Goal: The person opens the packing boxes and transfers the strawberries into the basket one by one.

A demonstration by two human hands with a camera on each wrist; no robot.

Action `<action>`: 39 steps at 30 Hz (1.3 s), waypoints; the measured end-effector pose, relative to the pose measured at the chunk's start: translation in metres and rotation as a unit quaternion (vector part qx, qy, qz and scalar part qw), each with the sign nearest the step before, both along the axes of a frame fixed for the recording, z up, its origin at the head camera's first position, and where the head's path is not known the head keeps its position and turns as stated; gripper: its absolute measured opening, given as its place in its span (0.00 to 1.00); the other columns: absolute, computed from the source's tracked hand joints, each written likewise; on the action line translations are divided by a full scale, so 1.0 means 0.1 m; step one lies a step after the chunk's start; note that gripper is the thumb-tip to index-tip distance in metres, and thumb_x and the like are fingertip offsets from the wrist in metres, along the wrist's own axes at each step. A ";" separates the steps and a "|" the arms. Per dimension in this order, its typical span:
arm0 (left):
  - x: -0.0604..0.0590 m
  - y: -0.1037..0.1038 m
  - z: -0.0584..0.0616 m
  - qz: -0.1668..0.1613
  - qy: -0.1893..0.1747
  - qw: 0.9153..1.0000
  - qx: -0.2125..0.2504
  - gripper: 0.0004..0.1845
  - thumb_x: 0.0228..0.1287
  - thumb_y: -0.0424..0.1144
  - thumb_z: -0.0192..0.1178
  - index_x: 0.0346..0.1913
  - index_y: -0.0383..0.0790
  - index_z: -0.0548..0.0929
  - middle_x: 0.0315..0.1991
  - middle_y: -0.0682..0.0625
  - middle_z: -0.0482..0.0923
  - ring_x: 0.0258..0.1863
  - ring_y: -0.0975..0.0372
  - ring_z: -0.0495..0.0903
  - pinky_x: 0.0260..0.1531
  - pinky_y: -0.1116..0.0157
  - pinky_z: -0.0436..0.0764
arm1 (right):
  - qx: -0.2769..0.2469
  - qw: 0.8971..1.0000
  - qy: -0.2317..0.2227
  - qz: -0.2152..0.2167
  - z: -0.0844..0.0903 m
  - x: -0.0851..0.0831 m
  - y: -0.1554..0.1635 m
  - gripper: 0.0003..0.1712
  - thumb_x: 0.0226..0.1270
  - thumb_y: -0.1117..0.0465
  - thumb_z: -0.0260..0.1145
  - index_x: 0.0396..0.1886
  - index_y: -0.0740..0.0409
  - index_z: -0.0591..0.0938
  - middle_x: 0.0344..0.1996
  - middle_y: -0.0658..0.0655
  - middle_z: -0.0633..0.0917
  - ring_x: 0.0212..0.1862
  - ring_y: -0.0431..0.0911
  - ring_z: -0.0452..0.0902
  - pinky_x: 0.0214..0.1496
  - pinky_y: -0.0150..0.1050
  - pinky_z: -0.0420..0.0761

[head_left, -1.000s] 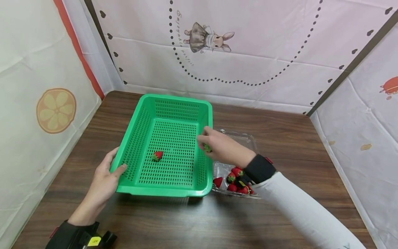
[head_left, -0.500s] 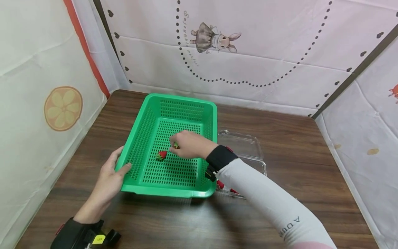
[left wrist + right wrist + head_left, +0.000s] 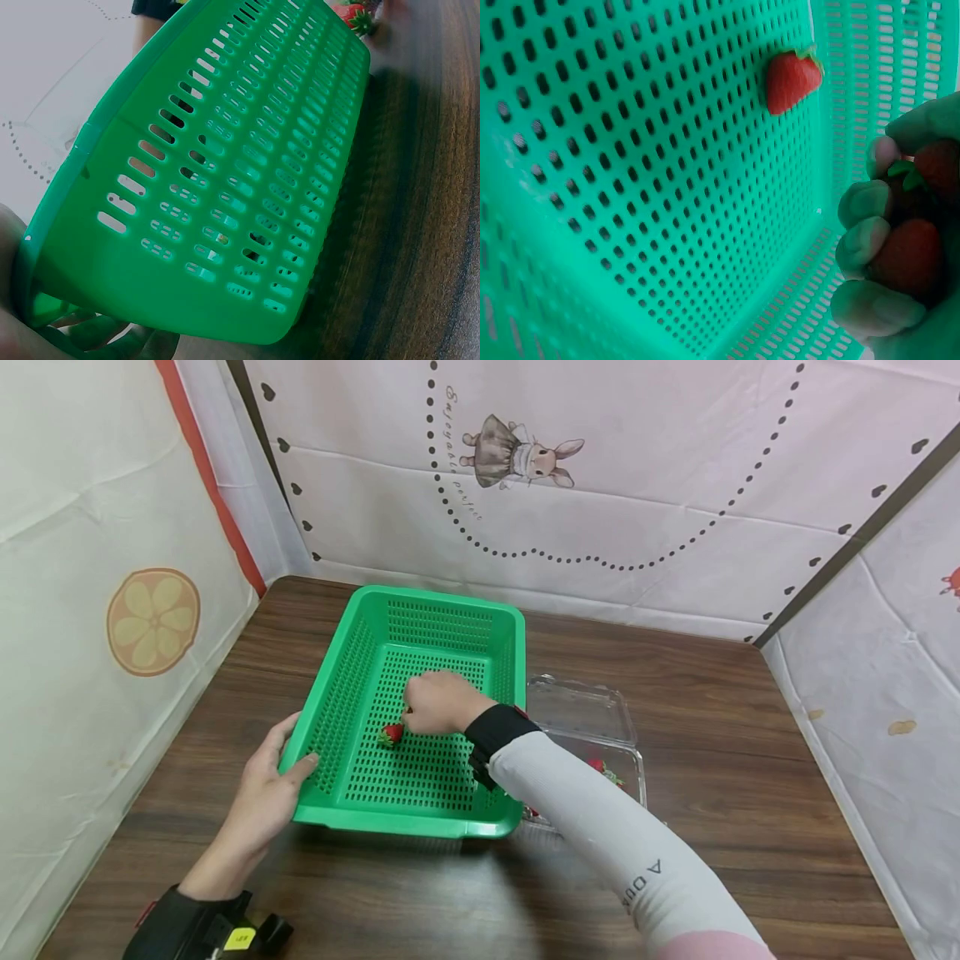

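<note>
A green perforated basket (image 3: pixel 408 827) stands on the table, its left rim gripped by my left hand (image 3: pixel 262 785), thumb inside and fingers outside. Over the basket floor, my right hand (image 3: pixel 442 702) holds strawberries (image 3: pixel 909 259); the right wrist view shows several fingers curled round at least two of them. A single strawberry (image 3: pixel 391 734) lies on the basket floor, just left of that hand. Right of the basket a clear plastic clamshell box (image 3: pixel 581 710) lies with its lid folded back. Some strawberries (image 3: pixel 600 767) show inside it, partly hidden by my right forearm.
The dark wood table (image 3: pixel 720 727) extends right of the box and in front of the basket. Printed white cloth (image 3: pixel 637 468) hangs at the back and on both sides, close behind the basket.
My right hand has moved left from the basket's right rim to over its middle, carrying strawberries. My left hand keeps its grip on the rim. The camera view has shifted slightly.
</note>
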State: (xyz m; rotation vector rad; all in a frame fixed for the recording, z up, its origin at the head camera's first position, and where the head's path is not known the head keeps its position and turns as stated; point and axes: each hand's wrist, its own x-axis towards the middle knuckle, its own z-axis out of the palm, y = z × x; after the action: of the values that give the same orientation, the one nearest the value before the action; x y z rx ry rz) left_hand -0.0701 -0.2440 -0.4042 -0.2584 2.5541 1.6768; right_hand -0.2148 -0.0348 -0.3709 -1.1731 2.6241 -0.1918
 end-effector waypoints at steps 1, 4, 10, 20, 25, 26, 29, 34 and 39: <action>0.00 0.00 0.00 0.000 0.000 1.000 0.001 0.33 0.77 0.40 0.42 0.78 0.49 0.41 0.73 0.37 0.56 0.68 0.45 0.63 0.53 0.51 0.73 | 0.001 1.000 0.008 -0.006 -0.01 -0.02 -0.01 0.25 0.70 0.57 0.53 0.10 0.47 0.60 0.13 0.46 0.54 0.18 0.40 0.46 0.25 0.33 0.51; 0.00 -0.01 0.00 -0.001 0.000 1.000 0.008 0.33 0.77 0.40 0.42 0.78 0.49 0.41 0.74 0.37 0.55 0.68 0.45 0.62 0.54 0.49 0.72 | 0.009 0.999 0.024 -0.026 -0.03 -0.08 -0.05 0.26 0.70 0.55 0.53 0.09 0.46 0.60 0.12 0.46 0.54 0.17 0.40 0.47 0.24 0.34 0.51; 0.01 -0.01 0.00 -0.001 0.000 1.000 0.020 0.34 0.77 0.39 0.43 0.78 0.50 0.41 0.74 0.38 0.55 0.69 0.44 0.62 0.55 0.48 0.71 | 0.022 0.998 0.025 -0.045 -0.07 -0.12 -0.11 0.27 0.71 0.53 0.53 0.09 0.46 0.60 0.11 0.46 0.55 0.16 0.40 0.49 0.25 0.34 0.54; 0.01 0.00 0.01 0.009 -0.002 0.999 0.031 0.34 0.77 0.38 0.43 0.78 0.50 0.41 0.75 0.39 0.53 0.71 0.45 0.59 0.59 0.44 0.67 | 0.070 0.996 -0.003 -0.059 -0.22 -0.13 -0.20 0.22 0.73 0.48 0.55 0.18 0.48 0.68 0.16 0.48 0.63 0.20 0.41 0.58 0.25 0.35 0.60; 0.02 -0.01 0.02 0.010 -0.001 1.000 0.027 0.34 0.77 0.38 0.43 0.78 0.50 0.42 0.75 0.39 0.55 0.69 0.46 0.62 0.57 0.47 0.70 | 0.105 0.993 -0.009 -0.059 -0.25 -0.12 -0.24 0.21 0.71 0.40 0.55 0.48 0.50 0.79 0.38 0.51 0.80 0.40 0.44 0.78 0.39 0.38 0.75; 0.02 -0.01 0.02 0.010 -0.002 1.000 0.027 0.34 0.77 0.39 0.44 0.78 0.50 0.42 0.74 0.39 0.55 0.69 0.46 0.62 0.56 0.48 0.70 | 0.107 0.993 -0.008 -0.058 -0.25 -0.12 -0.24 0.23 0.71 0.40 0.55 0.53 0.50 0.78 0.43 0.52 0.81 0.45 0.45 0.78 0.43 0.39 0.76; 0.02 -0.01 0.03 0.009 -0.003 1.000 0.029 0.34 0.77 0.39 0.44 0.78 0.51 0.42 0.75 0.40 0.55 0.69 0.46 0.62 0.56 0.48 0.70 | 0.108 0.993 -0.008 -0.053 -0.23 -0.12 -0.24 0.27 0.71 0.41 0.57 0.61 0.52 0.74 0.52 0.54 0.80 0.54 0.47 0.77 0.51 0.41 0.77; 0.02 -0.01 0.04 0.008 -0.006 0.999 0.036 0.34 0.77 0.39 0.43 0.78 0.50 0.41 0.75 0.40 0.53 0.71 0.46 0.60 0.59 0.46 0.68 | 0.119 0.992 -0.010 -0.039 -0.21 -0.11 -0.24 0.24 0.70 0.46 0.61 0.59 0.51 0.75 0.53 0.54 0.79 0.56 0.46 0.76 0.53 0.40 0.77; 0.03 -0.02 0.03 0.008 -0.004 0.999 0.034 0.34 0.77 0.39 0.43 0.78 0.50 0.41 0.75 0.40 0.54 0.70 0.46 0.60 0.59 0.47 0.68 | 0.118 0.992 -0.018 -0.032 -0.19 -0.07 -0.22 0.30 0.60 0.46 0.70 0.61 0.49 0.75 0.56 0.53 0.77 0.56 0.46 0.75 0.52 0.39 0.77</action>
State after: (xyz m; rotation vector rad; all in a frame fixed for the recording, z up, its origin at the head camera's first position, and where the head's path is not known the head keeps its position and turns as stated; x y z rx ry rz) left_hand -0.0676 -0.2461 -0.4013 -0.2797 2.4898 1.7614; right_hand -0.2218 -0.0569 -0.3899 -0.9989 2.5691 0.0835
